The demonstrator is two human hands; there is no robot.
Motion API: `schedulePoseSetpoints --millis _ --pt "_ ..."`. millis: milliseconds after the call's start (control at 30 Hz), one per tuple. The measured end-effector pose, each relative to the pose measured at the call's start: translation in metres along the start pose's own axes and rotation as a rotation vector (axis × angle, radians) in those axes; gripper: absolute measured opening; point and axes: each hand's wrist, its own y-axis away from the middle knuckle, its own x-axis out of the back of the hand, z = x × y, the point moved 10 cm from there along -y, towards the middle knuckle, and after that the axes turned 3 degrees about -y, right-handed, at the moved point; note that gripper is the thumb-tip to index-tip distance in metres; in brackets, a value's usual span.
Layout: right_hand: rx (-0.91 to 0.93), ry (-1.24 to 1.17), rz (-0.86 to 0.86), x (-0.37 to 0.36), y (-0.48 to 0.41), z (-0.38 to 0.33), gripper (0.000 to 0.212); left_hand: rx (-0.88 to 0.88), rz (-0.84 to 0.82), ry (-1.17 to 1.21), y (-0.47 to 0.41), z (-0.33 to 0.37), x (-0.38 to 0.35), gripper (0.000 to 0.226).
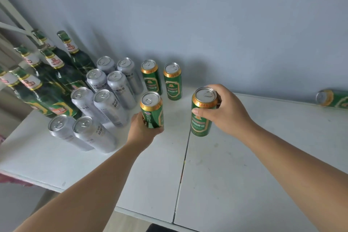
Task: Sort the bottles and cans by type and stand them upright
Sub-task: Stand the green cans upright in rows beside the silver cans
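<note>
My left hand [142,130] grips the lower part of an upright green can [152,108] with a gold rim. My right hand [224,110] holds a second upright green can [202,113] near its top, fingers round the rim. Two more green cans [162,79] stand upright by the wall behind them. Several silver cans [105,98] stand in rows to the left. Several green glass bottles [54,77] stand upright at the far left. Another green can [332,99] lies on its side at the right edge by the wall.
Everything stands on a white table [235,165] made of two panels with a seam running down the middle. A grey wall [207,24] closes the back. The table's left edge drops off near a white frame [15,20].
</note>
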Motion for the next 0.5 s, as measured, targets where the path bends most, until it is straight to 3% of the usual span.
schedulePoseSetpoints --millis 233,500 --pt "-0.048 0.037 0.027 -0.046 -0.038 -0.001 0.057 -0.036 -0.053 0.144 -0.054 -0.005 -0.003 0.038" --pt "-0.101 0.091 0.077 -0.078 -0.064 -0.002 0.058 -0.053 -0.117 0.201 -0.087 -0.015 -0.013 0.062"
